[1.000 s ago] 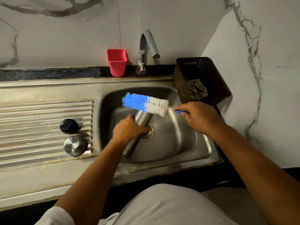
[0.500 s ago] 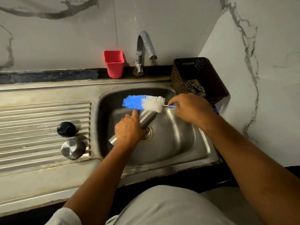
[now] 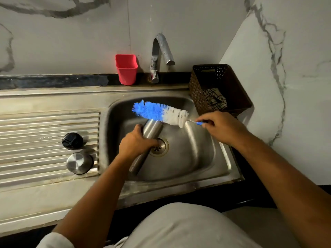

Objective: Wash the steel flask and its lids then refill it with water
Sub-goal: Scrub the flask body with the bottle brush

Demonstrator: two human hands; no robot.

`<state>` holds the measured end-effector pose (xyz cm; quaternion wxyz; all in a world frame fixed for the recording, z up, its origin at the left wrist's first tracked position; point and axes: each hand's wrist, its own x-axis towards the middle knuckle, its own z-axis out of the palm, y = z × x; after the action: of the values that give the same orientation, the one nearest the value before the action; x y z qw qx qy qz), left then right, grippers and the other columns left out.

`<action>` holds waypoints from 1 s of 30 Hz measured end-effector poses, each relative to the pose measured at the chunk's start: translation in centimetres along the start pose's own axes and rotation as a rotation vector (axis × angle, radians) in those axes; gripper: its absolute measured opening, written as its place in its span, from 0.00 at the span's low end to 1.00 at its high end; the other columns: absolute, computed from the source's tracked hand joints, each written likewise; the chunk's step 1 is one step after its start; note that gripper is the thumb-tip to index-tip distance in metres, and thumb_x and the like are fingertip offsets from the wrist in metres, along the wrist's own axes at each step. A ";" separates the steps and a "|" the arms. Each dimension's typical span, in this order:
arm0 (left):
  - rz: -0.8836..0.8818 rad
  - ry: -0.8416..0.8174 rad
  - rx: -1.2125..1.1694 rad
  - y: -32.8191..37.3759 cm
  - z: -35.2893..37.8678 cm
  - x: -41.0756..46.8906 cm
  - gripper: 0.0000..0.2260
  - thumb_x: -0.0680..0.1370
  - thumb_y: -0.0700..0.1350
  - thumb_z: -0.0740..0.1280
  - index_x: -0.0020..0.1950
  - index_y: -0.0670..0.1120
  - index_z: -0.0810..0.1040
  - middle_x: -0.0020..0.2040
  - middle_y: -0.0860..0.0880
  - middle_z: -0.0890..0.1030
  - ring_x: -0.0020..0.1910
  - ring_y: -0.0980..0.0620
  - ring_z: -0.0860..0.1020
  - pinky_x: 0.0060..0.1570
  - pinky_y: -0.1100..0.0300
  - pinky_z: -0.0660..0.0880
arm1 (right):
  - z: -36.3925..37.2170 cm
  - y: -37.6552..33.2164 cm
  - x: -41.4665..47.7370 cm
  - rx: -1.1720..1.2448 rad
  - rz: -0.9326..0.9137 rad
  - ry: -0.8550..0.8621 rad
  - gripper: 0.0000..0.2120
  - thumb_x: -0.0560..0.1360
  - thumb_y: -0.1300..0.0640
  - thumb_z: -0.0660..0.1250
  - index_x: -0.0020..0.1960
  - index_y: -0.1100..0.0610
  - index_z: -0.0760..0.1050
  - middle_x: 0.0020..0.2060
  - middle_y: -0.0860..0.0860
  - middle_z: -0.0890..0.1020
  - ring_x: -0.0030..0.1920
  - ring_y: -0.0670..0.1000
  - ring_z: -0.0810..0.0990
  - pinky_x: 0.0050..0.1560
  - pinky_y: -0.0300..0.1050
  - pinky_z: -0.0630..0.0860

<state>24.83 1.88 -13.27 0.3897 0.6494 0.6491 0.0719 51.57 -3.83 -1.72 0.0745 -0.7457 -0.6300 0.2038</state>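
Now the left grip (image 3: 136,144) is clamped round the tilted steel flask (image 3: 152,128) over the sink (image 3: 197,156); the right grip (image 3: 223,129) pinches the bottle brush (image 3: 161,113), bristles against the flask's top.

A home kitchen: a steel sink (image 3: 197,169) with ribbed drainboard (image 3: 44,133) at centre left, a tap (image 3: 161,51) against marble-veined wall tiles (image 3: 71,33) above, a brown basket (image 3: 220,88) at right
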 end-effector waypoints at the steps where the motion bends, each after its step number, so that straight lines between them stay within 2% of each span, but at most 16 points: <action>1: 0.007 -0.038 -0.055 0.3 -0.1 -0.1 0.39 0.63 0.66 0.76 0.69 0.52 0.71 0.56 0.49 0.81 0.53 0.44 0.81 0.54 0.49 0.80 | 0.7 0.6 0.0 0.048 0.005 -0.007 0.14 0.81 0.59 0.67 0.63 0.47 0.83 0.52 0.46 0.85 0.51 0.47 0.81 0.46 0.38 0.74; 2: 0.012 -0.079 -0.123 0.9 0.1 -0.3 0.39 0.61 0.66 0.75 0.69 0.53 0.72 0.56 0.49 0.81 0.54 0.45 0.81 0.56 0.49 0.80 | 1.7 0.9 0.2 0.096 0.001 -0.006 0.15 0.81 0.60 0.67 0.64 0.49 0.83 0.52 0.46 0.85 0.52 0.48 0.82 0.47 0.36 0.73; 4: 0.022 -0.168 -0.305 1.9 1.0 -0.6 0.37 0.62 0.64 0.76 0.68 0.54 0.74 0.55 0.50 0.82 0.52 0.47 0.82 0.56 0.47 0.82 | 3.4 0.7 1.1 0.167 -0.031 0.041 0.15 0.81 0.59 0.67 0.64 0.48 0.83 0.53 0.47 0.86 0.53 0.49 0.84 0.53 0.42 0.78; 6: -0.010 -0.237 -0.484 2.3 1.4 -0.9 0.30 0.68 0.57 0.80 0.66 0.51 0.75 0.52 0.50 0.83 0.49 0.49 0.84 0.50 0.50 0.84 | 4.0 0.7 1.6 0.206 -0.056 0.105 0.15 0.81 0.58 0.66 0.64 0.47 0.83 0.54 0.45 0.86 0.52 0.48 0.84 0.56 0.49 0.81; 8: -0.050 -0.263 -0.595 1.9 0.6 -1.0 0.26 0.71 0.52 0.80 0.66 0.51 0.74 0.51 0.48 0.83 0.47 0.49 0.84 0.41 0.55 0.83 | 3.5 1.8 1.2 0.230 -0.053 0.126 0.15 0.81 0.60 0.65 0.64 0.50 0.83 0.56 0.45 0.86 0.57 0.46 0.83 0.61 0.51 0.80; 10: -0.073 -0.281 -0.647 1.0 -0.1 -1.0 0.26 0.72 0.51 0.79 0.66 0.52 0.74 0.52 0.47 0.83 0.47 0.48 0.84 0.37 0.58 0.80 | 3.2 3.6 0.0 0.252 -0.016 0.108 0.15 0.82 0.61 0.65 0.66 0.51 0.82 0.58 0.45 0.85 0.58 0.44 0.82 0.63 0.51 0.79; 14: -0.075 -0.391 -0.652 1.6 0.8 -1.2 0.26 0.70 0.55 0.79 0.65 0.52 0.75 0.53 0.45 0.84 0.49 0.46 0.85 0.44 0.53 0.82 | 4.9 3.0 -0.1 0.304 -0.059 0.178 0.15 0.82 0.61 0.65 0.65 0.52 0.82 0.57 0.47 0.85 0.58 0.46 0.82 0.62 0.53 0.79; 16: -0.085 -0.398 -0.698 2.2 1.2 -1.5 0.23 0.72 0.54 0.78 0.64 0.52 0.77 0.51 0.44 0.86 0.47 0.46 0.85 0.45 0.53 0.83 | 5.6 2.2 0.7 0.332 -0.116 0.224 0.15 0.81 0.60 0.65 0.64 0.52 0.83 0.58 0.47 0.85 0.60 0.47 0.82 0.63 0.53 0.79; 19: -0.114 -0.377 -0.756 1.1 0.2 -1.1 0.20 0.72 0.54 0.78 0.61 0.54 0.78 0.49 0.43 0.87 0.46 0.45 0.86 0.41 0.54 0.82 | 4.4 3.8 0.2 0.338 -0.050 0.218 0.15 0.81 0.60 0.66 0.64 0.49 0.83 0.57 0.45 0.85 0.60 0.45 0.82 0.64 0.53 0.79; 21: -0.122 -0.383 -0.767 0.2 -0.4 -0.7 0.23 0.70 0.56 0.79 0.62 0.54 0.78 0.50 0.42 0.87 0.48 0.44 0.86 0.43 0.52 0.83 | 4.0 5.4 -1.1 0.342 0.002 0.182 0.15 0.82 0.60 0.66 0.64 0.48 0.83 0.58 0.43 0.85 0.60 0.42 0.82 0.64 0.53 0.79; 23: -0.115 -0.447 -0.736 0.3 -0.2 -0.7 0.23 0.70 0.56 0.79 0.62 0.53 0.78 0.49 0.42 0.87 0.48 0.43 0.87 0.45 0.51 0.84 | 4.5 4.9 -1.0 0.365 -0.021 0.186 0.15 0.82 0.61 0.66 0.64 0.50 0.83 0.58 0.44 0.85 0.59 0.43 0.82 0.64 0.53 0.79; 26: -0.091 -0.479 -0.741 1.6 0.5 -1.4 0.17 0.75 0.51 0.75 0.61 0.51 0.77 0.43 0.45 0.88 0.39 0.49 0.87 0.37 0.56 0.83 | 5.8 2.4 0.7 0.396 -0.102 0.227 0.14 0.80 0.59 0.67 0.63 0.50 0.83 0.57 0.45 0.86 0.59 0.45 0.83 0.63 0.52 0.79; 27: -0.090 -0.466 -0.753 1.7 0.5 -1.5 0.17 0.76 0.51 0.75 0.62 0.50 0.77 0.42 0.45 0.88 0.39 0.49 0.87 0.37 0.56 0.83 | 5.7 2.2 1.1 0.400 -0.110 0.230 0.14 0.80 0.59 0.67 0.63 0.49 0.84 0.56 0.45 0.86 0.59 0.44 0.83 0.63 0.51 0.79; 30: -0.107 -0.405 -0.781 0.1 -0.2 -0.9 0.23 0.72 0.54 0.78 0.64 0.51 0.78 0.49 0.42 0.88 0.50 0.41 0.87 0.50 0.47 0.84 | 3.9 3.9 0.3 0.350 -0.052 0.222 0.14 0.80 0.60 0.67 0.63 0.48 0.84 0.56 0.43 0.86 0.57 0.44 0.83 0.62 0.54 0.80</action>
<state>24.72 1.19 -12.72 0.7283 0.4202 0.5163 0.1626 53.63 -4.89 -6.77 0.2773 -0.7227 -0.5919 0.2247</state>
